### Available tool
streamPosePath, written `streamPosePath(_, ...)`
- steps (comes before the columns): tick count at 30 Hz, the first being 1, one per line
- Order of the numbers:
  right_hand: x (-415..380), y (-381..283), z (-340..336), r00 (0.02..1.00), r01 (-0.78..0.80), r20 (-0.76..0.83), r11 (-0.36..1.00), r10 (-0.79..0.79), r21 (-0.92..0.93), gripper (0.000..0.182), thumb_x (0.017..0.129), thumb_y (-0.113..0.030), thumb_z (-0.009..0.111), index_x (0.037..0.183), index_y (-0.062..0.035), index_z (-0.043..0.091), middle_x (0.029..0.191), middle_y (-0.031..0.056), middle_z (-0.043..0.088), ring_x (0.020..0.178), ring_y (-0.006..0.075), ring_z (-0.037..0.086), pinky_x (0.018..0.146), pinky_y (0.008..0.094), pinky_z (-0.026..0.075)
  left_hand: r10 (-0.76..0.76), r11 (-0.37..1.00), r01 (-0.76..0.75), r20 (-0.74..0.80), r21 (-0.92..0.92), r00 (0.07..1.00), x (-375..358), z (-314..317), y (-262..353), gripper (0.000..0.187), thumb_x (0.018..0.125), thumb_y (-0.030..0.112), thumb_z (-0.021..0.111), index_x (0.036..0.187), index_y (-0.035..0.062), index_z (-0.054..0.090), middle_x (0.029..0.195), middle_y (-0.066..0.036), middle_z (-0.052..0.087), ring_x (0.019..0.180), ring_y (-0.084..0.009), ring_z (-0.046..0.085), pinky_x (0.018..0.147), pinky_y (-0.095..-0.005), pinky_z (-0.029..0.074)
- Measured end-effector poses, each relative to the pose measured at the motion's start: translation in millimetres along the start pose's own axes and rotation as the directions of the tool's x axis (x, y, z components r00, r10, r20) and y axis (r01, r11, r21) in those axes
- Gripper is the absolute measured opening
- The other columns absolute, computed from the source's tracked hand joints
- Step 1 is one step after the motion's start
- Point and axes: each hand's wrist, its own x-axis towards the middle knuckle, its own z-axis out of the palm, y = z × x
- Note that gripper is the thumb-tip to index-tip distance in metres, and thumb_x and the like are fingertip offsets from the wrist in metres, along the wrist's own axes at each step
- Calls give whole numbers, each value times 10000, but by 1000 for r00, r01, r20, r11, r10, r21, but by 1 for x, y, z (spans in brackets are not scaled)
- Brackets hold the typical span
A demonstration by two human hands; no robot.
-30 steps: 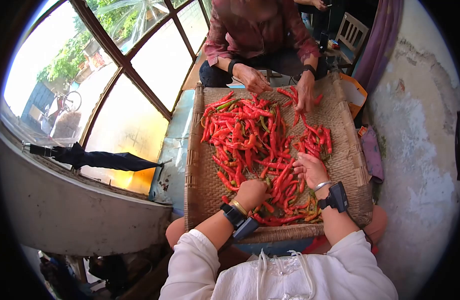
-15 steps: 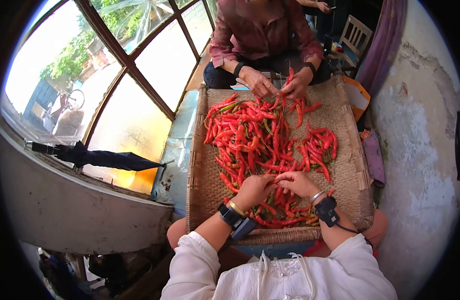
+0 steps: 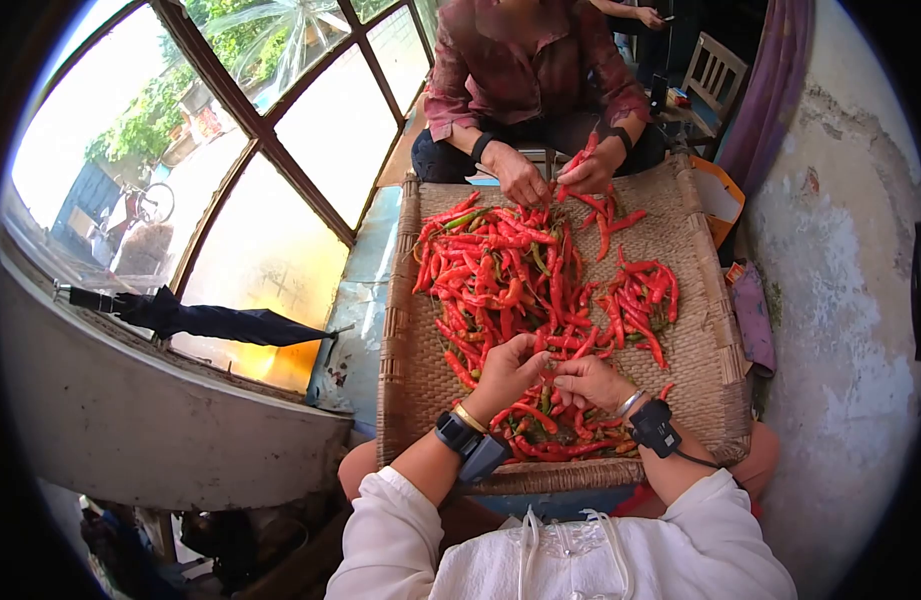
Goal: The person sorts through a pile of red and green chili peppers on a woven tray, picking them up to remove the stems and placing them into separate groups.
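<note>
My left hand (image 3: 505,378) is closed in a pinch over the near part of a large woven tray (image 3: 698,345), with a bit of red chili pepper (image 3: 544,372) showing at its fingertips. Close beside it, my right hand (image 3: 595,384) has its thumb and fingers pressed together; what they pinch is hidden. A big heap of red chili peppers (image 3: 495,262), with a few green ones, lies just beyond my hands. Under and in front of my wrists is a smaller pile of chili peppers (image 3: 555,428). A separate cluster of chili peppers (image 3: 640,300) rests to the right.
Across the tray sits a person in a dark red shirt (image 3: 525,75), whose hands hold red chili peppers (image 3: 580,160). A folded umbrella (image 3: 230,320) lies on the ledge by the window at left. A peeling wall (image 3: 830,300) rises at right; a wooden chair (image 3: 715,75) stands behind.
My fingertips have drawn slightly apart, the left hand rising a little and the right dropping. The other person's left hand has tilted the chili peppers it holds.
</note>
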Motion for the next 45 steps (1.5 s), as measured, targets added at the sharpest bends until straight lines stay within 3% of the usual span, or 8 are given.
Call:
streamPosePath(3,-3,-2,-21,995,34,-100,998,-28,58,222,892,-216,525,994,-26,578,644,3,581,462,38,476,420,180,376,80,997,-78,-83,21,993,3,-3,4,174,844,86,588,1001,24,547,813,-5,572,632,-50,537,547,-211,456)
streamPosePath(5,-5,-7,-34,986,59,-164,991,-39,118,271,896,-224,520,1073,-22,551,681,12,589,486,42,500,421,181,379,412,830,-259,-229,495,882,7,-14,7,189,825,62,592,1003,19,546,923,-61,564,653,-88,568,584,-242,468)
streamPosePath(7,-11,-14,-39,843,398,-530,766,-89,504,334,892,-255,523,1149,-46,484,795,37,605,594,81,569,454,201,407,470,761,-260,-229,594,853,10,-26,8,288,781,56,622,1050,28,523,1098,-117,502,648,-142,588,600,-273,479)
streamPosePath(10,-4,0,-54,704,449,-705,716,84,534,405,885,-277,531,1208,-60,421,873,51,603,672,101,590,474,210,417,493,522,-122,-182,844,851,12,-36,7,513,724,102,659,1183,73,431,1236,-139,404,706,-244,601,637,-340,497)
streamPosePath(15,-4,2,-35,818,309,-572,797,56,520,387,877,-273,542,1173,-37,459,858,55,611,673,104,597,477,208,433,344,419,-11,-148,908,927,14,-38,0,554,728,170,651,1215,85,400,1214,-140,425,808,-316,588,661,-390,498)
streamPosePath(21,6,14,-15,981,-51,-183,997,60,54,284,874,-178,539,1092,3,531,819,50,613,625,86,593,452,178,459,307,360,84,-203,929,930,16,-46,-3,512,736,202,634,1192,106,423,1000,-102,507,761,-314,580,610,-400,487)
streamPosePath(30,1,3,-11,968,-21,-250,1000,21,5,296,865,-148,551,1108,18,525,798,32,597,635,77,586,463,180,458,384,329,-161,24,930,923,12,-32,0,183,808,280,574,850,103,577,767,-68,580,638,-269,593,556,-367,482)
streamPosePath(45,5,7,-8,964,39,-263,999,-44,-26,165,847,-214,576,856,-49,564,677,-11,571,524,46,534,407,179,414,212,566,-465,425,680,880,-2,2,-2,172,751,223,616,798,63,572,646,-129,586,630,-308,593,557,-407,469)
